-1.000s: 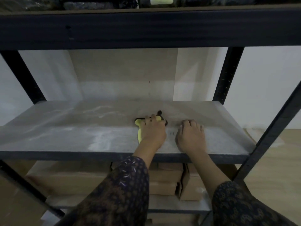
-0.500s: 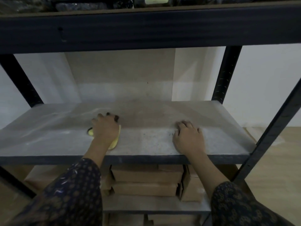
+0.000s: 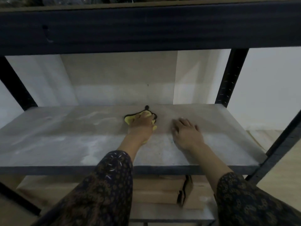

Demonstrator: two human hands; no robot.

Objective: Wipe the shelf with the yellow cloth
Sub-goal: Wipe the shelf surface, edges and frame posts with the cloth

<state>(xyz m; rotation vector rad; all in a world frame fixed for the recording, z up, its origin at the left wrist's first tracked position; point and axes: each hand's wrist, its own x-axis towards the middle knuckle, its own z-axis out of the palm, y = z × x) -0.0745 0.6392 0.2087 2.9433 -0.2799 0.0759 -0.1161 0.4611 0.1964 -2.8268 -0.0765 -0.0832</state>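
Crumpled yellow cloth (image 3: 130, 118) under left hand (image 3: 142, 126), dusty grey shelf (image 3: 48, 144); right hand (image 3: 187, 132) flat

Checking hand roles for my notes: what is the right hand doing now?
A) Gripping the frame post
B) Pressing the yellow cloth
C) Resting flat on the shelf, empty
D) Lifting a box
C: the right hand lies palm-down on the shelf, while the left hand presses the yellow cloth.

- L hand (image 3: 142, 126): palm down, fingers curled over the yellow cloth (image 3: 129, 119), pressing it flat; forearm runs in from 7 o'clock (patterned sleeve to mid-forearm).
- R hand (image 3: 187, 132): flat, palm down, fingers spread toward 11 o'clock, holding nothing; forearm in from 5 o'clock.
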